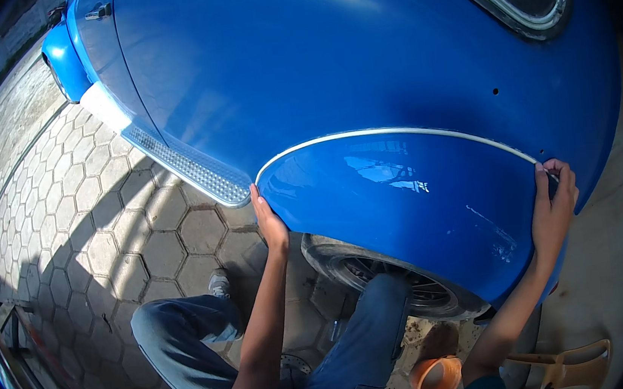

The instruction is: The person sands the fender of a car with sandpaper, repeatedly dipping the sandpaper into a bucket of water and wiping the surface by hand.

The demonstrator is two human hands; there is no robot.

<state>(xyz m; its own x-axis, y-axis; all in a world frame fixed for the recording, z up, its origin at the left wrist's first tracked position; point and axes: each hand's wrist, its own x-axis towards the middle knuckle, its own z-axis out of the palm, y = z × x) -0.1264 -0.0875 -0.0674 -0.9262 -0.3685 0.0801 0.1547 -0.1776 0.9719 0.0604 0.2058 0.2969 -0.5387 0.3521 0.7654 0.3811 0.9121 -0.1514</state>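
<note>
A blue rear fender [403, 202] of a car stands before me, over a wheel [347, 259]. White beading [373, 131] arcs along the seam between the fender and the blue body [286, 66]. My left hand [270, 221] lies against the fender's front edge, its fingertips by the beading's end near the running board [194, 158]. At the rear, my right hand [556, 191] grips the fender's upper rear edge, with thumb and fingers around the far end of the beading. Scuff marks show on the fender's lower rear part.
My bent knees [172, 329] are close to the wheel. An orange bucket [437, 380] sits low at the right, beside a tan plastic chair [580, 363]. A metal frame [19, 339] runs along the left. Hexagonal pavers [161, 258] cover the ground.
</note>
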